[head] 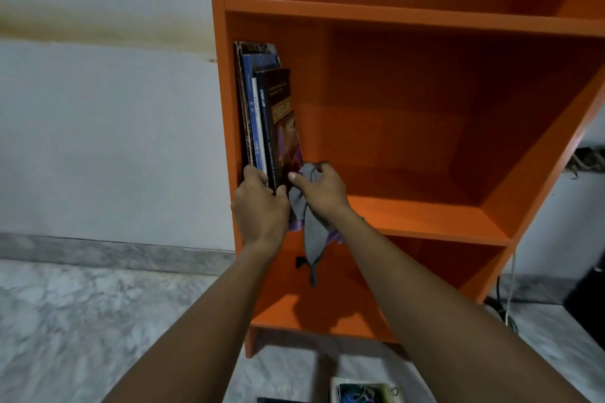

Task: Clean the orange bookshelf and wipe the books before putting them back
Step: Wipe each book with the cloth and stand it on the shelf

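The orange bookshelf stands against a white wall. Several books stand upright at the left end of its middle shelf, the dark one outermost on the right. My left hand grips the lower spines of these books. My right hand holds a grey cloth bunched in its fingers, with the thumb pressed against the dark book's cover. The cloth's tail hangs below the shelf edge.
More books lie on the marble floor at the bottom edge, one with a pale cover and one dark. A cable and a dark object sit to the right of the bookshelf. The top and bottom shelves hold nothing.
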### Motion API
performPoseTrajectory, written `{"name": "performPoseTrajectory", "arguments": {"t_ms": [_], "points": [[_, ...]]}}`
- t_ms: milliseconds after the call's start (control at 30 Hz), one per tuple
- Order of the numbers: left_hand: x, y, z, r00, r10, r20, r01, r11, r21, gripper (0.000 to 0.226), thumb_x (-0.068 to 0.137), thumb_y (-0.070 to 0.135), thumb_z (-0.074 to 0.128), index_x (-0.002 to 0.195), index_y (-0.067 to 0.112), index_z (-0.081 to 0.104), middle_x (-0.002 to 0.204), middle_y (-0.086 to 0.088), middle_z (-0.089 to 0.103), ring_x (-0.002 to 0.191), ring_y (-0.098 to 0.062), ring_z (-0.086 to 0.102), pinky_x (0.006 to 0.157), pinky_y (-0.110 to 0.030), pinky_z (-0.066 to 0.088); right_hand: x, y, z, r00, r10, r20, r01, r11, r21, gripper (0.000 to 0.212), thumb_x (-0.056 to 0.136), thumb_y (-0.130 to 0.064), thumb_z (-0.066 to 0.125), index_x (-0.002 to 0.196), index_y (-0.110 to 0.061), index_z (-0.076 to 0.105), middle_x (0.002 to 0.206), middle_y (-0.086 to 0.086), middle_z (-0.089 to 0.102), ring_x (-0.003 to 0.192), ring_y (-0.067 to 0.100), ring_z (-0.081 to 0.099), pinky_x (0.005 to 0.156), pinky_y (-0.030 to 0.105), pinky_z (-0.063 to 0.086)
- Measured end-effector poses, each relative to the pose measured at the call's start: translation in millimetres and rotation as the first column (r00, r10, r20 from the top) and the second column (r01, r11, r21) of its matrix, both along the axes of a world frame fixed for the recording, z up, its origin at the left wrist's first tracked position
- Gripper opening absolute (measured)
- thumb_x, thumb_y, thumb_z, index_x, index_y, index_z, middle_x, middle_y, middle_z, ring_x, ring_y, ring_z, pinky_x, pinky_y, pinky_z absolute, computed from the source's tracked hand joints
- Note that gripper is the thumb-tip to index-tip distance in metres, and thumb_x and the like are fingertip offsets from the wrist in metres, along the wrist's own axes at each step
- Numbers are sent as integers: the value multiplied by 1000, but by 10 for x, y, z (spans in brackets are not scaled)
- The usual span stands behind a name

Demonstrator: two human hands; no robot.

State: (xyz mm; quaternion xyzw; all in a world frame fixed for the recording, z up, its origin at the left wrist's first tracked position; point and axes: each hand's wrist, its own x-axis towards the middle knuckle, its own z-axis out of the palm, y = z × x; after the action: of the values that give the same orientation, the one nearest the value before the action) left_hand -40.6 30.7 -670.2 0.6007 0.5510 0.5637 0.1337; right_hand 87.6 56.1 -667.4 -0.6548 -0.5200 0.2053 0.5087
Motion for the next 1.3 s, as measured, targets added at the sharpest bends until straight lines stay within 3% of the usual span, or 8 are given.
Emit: {"name": "performPoseTrajectory", "arguments": {"t_ms": [200, 433, 567, 733, 867, 1100, 1200, 1300], "points": [[-110, -488, -185, 1000, -8, -3, 8, 998, -65, 27, 82, 23, 74, 95, 24, 50, 86, 6, 62, 79, -19, 59, 69, -37, 47, 86, -813, -34, 978, -138, -155, 150, 986, 68, 40, 89, -25, 76, 114, -22, 45, 101, -3, 59, 86, 13, 60, 62, 15, 45], [-5, -1532, -1239, 983, -182, -4, 174, 947, -271, 18, 83, 18, 65, 95, 22, 53, 90, 4, 63, 79, -22, 59, 65, -35, 44, 245, -2211, -949, 892, -328, -312, 372, 924, 93, 17, 99, -17, 67, 115, -22, 65, 102, -2, 67, 96, 19, 65, 86, 41, 56], [100, -2002, -1975, 814, -562, -148, 339, 665, -665, 21, 87, 21, 68, 104, 16, 56, 92, -7, 67, 79, -30, 63, 63, -40, 46, 285, -2661, -1578, 856, -492, -157, 480, 871, -107, 19, 102, -16, 61, 112, 0, 64, 103, 24, 62, 88, 36, 55, 83, 51, 47], [236, -2466, -2560, 704, -710, 20, 317, 289, -903, 16, 89, 27, 68, 95, 14, 61, 96, -5, 69, 96, -25, 68, 76, -34, 53, 381, -3123, -2352, 893, -436, 112, 449, 844, -294, 23, 95, -24, 66, 112, -10, 58, 117, 15, 55, 101, 32, 57, 88, 49, 51], [274, -2667, -2996, 752, -630, 192, 335, 115, -935, 41, 70, 38, 77, 93, 5, 67, 107, -16, 74, 91, -27, 68, 71, -36, 52, 563, -3572, -2973, 977, -45, 206, 181, 682, -708, 67, 85, -26, 77, 143, -10, 48, 147, 20, 37, 132, 40, 46, 106, 41, 44], [370, -2560, -3308, 846, -211, 489, 496, -23, -868, 23, 80, 9, 74, 102, 2, 71, 100, -15, 75, 87, -29, 70, 72, -36, 54, 843, -3681, -4001, 980, 16, 196, 117, 756, -645, 79, 76, -50, 70, 140, -20, 36, 141, 15, 46, 129, 35, 51, 97, 55, 54], [323, -2482, -3371, 864, -205, 459, 463, -35, -886, 22, 88, 14, 72, 103, -2, 71, 73, -11, 65, 56, -22, 55, 54, -28, 42, 910, -3652, -4227, 990, 5, 138, 76, 812, -578, 63, 76, -48, 62, 127, -25, 33, 127, 17, 54, 119, 36, 57, 91, 55, 55], [294, -2470, -3397, 843, -297, 448, 467, -7, -884, 22, 92, 18, 70, 104, 1, 65, 79, -13, 69, 65, -22, 60, 56, -30, 47, 964, -3670, -4180, 996, 0, 87, 52, 806, -590, 61, 76, -49, 59, 125, -19, 40, 123, 16, 55, 114, 36, 59, 89, 57, 55]]}}
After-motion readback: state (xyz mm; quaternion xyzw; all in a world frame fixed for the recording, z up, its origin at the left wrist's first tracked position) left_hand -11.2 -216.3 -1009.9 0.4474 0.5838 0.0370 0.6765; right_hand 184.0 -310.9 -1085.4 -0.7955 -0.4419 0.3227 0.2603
